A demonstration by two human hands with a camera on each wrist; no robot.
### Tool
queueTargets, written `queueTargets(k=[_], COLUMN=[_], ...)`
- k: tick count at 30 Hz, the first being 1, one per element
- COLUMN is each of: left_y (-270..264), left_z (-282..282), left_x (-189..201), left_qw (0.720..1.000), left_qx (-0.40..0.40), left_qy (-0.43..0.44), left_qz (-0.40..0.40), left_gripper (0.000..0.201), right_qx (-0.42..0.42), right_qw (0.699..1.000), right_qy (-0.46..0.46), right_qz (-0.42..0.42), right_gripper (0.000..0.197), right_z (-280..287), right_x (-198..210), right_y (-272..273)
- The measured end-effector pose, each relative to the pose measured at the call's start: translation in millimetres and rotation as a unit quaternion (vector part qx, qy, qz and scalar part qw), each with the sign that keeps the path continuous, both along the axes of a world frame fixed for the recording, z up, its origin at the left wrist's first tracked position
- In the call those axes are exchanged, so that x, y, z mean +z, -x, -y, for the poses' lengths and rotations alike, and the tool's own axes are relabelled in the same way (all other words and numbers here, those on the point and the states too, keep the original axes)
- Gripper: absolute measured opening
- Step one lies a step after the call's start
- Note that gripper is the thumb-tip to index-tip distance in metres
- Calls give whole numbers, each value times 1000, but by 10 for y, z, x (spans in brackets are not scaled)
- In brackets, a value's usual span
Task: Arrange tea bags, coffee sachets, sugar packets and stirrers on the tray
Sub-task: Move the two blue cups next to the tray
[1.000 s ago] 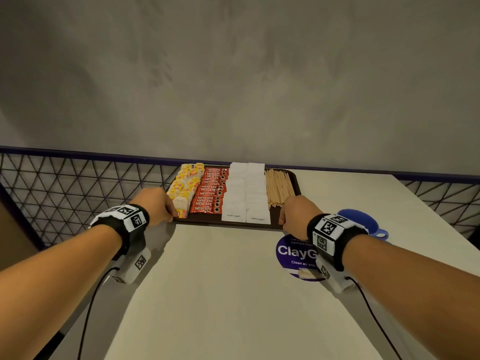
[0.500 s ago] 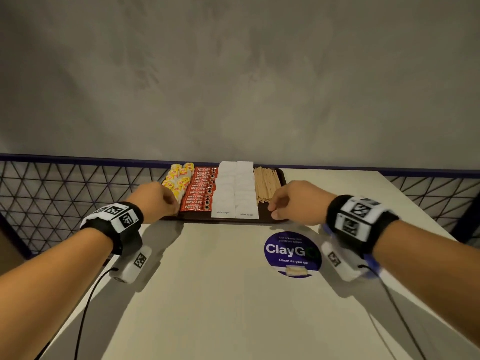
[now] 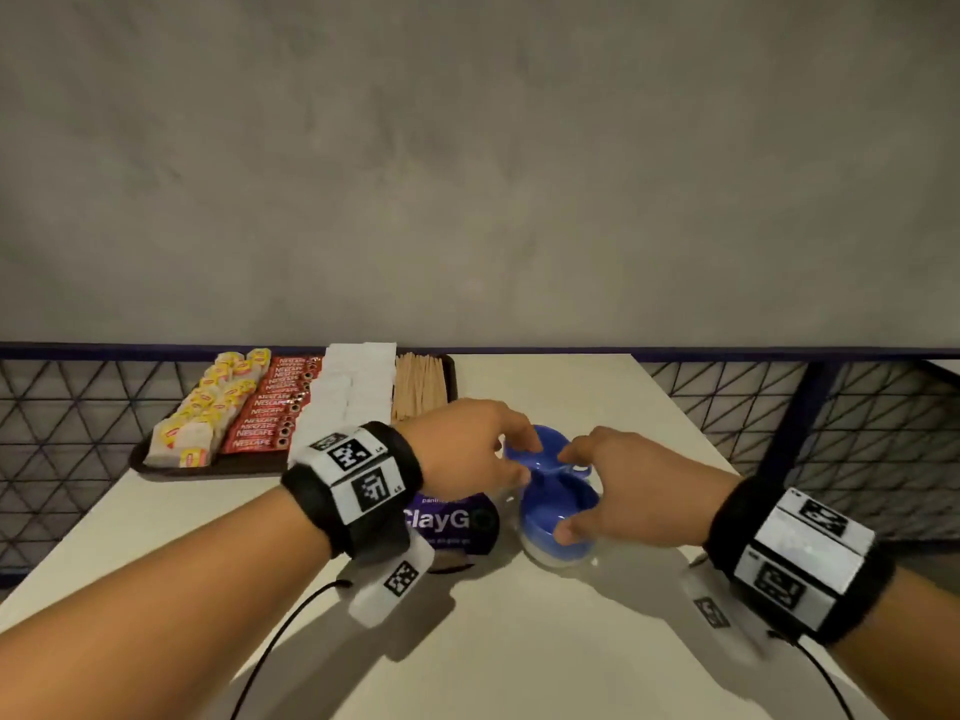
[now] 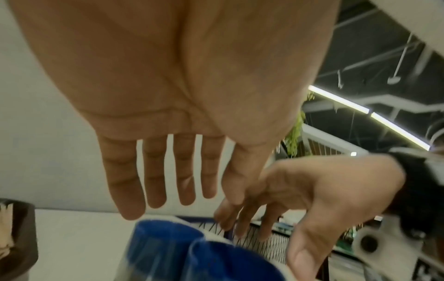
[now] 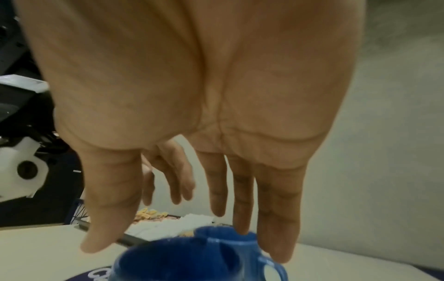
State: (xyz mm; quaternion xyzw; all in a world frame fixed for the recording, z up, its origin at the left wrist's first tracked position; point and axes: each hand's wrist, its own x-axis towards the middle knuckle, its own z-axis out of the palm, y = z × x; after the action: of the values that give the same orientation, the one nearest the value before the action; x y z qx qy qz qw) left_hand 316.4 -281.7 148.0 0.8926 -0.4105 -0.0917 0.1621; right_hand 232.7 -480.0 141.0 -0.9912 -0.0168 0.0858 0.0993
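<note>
While both hands are reaching over two blue cups (image 3: 558,504), the left hand (image 3: 467,446) and right hand (image 3: 623,496) are spreading relaxed fingers, gripping nothing (contact with the rims is unclear). Beyond the left hand, the tray (image 3: 218,465) is sitting with tea bags (image 3: 208,407), coffee sachets (image 3: 275,407), sugar packets (image 3: 353,387) and stirrers (image 3: 420,381) in rows.

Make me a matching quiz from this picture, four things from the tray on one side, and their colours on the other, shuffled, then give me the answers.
Things:
1. tea bags
2. coffee sachets
3. sugar packets
4. stirrers

Colours:
A. white
B. pale wood
C. yellow tags
D. red

Pairs: 1-C, 2-D, 3-A, 4-B
</note>
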Motion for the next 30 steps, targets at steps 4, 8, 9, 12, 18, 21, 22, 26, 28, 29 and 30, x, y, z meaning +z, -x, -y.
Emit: queueTargets(k=[4,8,9,12,18,21,22,26,28,29,30], left_y=[-114,-253,-294,-441,-756,-953,-1022,-1221,-1240,-1232,-1223], left_z=[340,440,453,473,478,486,488,477,471,470,472], left_x=[-293,-383,-383,-387,-426,-422,-418,-422,-422,-424,-427], left_qw=[995,996,996,996,993,989,988,987,989,990,990], left_qx=[-2,30,39,65,113,143,149,151,136,128,120], left_qy=[-94,-82,-77,-59,-6,19,21,16,4,-7,-19], left_qz=[13,11,12,8,18,37,42,57,62,62,66], left_gripper=[42,32,27,19,10,7,11,24,27,26,27], right_qx=[-15,-25,-28,-45,-68,-70,-72,-69,-68,-69,-71], right_qw=[999,997,996,993,989,989,989,988,987,987,987], right_qy=[-26,-73,-86,-106,-127,-128,-129,-134,-139,-141,-141], right_qz=[-15,0,2,9,23,30,30,33,35,38,41], right_gripper=[61,53,52,51,68,74,76,74,71,70,70], right_z=[101,193,210,253,301,326,332,346,349,348,344], right_x=[-155,-204,-215,-261,-321,-338,-350,-382,-401,-410,-416], right_y=[-3,-5,-14,-79,-318,-449,-490,-608,-640,-648,-653])
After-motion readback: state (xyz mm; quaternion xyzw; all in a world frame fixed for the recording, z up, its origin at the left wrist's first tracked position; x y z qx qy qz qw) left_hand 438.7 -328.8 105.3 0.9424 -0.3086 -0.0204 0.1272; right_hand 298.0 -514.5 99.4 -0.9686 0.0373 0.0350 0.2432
